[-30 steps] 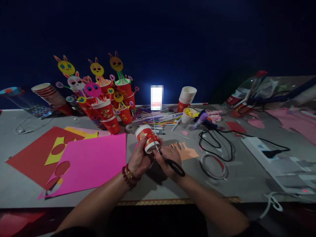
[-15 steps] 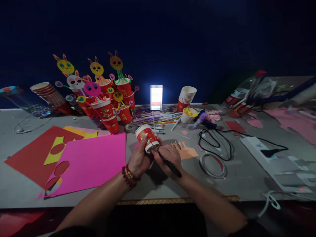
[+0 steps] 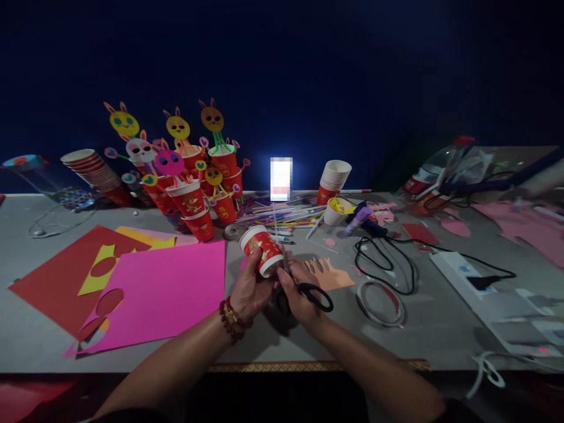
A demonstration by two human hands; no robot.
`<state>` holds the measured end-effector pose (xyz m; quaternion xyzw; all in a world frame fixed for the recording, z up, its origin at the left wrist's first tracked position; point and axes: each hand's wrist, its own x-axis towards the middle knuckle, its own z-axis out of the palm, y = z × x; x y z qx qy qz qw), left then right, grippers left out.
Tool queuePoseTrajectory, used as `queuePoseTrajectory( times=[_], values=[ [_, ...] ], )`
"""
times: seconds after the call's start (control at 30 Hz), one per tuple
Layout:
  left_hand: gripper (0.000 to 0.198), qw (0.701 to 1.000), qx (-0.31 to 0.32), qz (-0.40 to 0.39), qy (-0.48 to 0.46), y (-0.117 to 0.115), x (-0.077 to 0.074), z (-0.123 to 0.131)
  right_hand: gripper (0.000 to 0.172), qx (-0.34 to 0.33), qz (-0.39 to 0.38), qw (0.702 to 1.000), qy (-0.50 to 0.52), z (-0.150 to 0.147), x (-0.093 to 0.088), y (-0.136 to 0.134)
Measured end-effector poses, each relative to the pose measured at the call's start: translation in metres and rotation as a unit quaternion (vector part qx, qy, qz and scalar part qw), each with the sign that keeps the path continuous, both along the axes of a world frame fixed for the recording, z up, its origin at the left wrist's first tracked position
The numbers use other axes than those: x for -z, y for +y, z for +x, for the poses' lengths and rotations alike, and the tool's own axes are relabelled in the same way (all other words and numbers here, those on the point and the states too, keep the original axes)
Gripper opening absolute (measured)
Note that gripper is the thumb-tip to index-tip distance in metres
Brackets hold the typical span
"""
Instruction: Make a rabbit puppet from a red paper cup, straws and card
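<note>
Scissors (image 3: 309, 286) are clasped in the right hand (image 3: 298, 299), blades beside the near end of the cup (image 3: 259, 249); I can't tell whether they touch it. The left hand (image 3: 252, 288) curls round the cup, tilted above the table (image 3: 335, 341). From my feed, I judge this cup early in its making: no face is on it and I see no clear cut. Finished-looking faces (image 3: 170, 162) stand at the back left. My count: at least six faces, one cup held, one pair of scissors, two tall stacks (image 3: 88, 170).
</note>
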<state>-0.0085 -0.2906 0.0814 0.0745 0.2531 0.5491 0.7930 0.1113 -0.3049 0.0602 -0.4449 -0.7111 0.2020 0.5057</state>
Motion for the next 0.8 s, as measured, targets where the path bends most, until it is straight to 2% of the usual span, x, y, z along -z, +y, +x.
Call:
queuePoseTrajectory(
  times=[0.2, 0.33, 0.57, 0.8],
  values=[
    [0.033, 1.000, 0.015, -0.006, -0.022, 0.002, -0.001, -0.003, 0.036, -0.025, -0.041, 0.998, 0.039, 0.001, 0.003, 0.001],
    [0.033, 1.000, 0.011, -0.001, -0.006, 0.002, 0.001, -0.001, 0.037, -0.018, -0.047, 0.998, 0.041, 0.001, 0.001, 0.001],
    [0.033, 0.999, -0.018, 0.002, 0.032, 0.003, 0.001, 0.005, 0.040, -0.002, -0.003, 1.000, -0.012, 0.001, -0.006, 0.000],
    [0.033, 0.999, -0.018, 0.025, 0.025, 0.004, 0.009, 0.002, 0.036, -0.026, 0.032, 0.997, -0.066, 0.004, -0.005, 0.003]
  ],
)
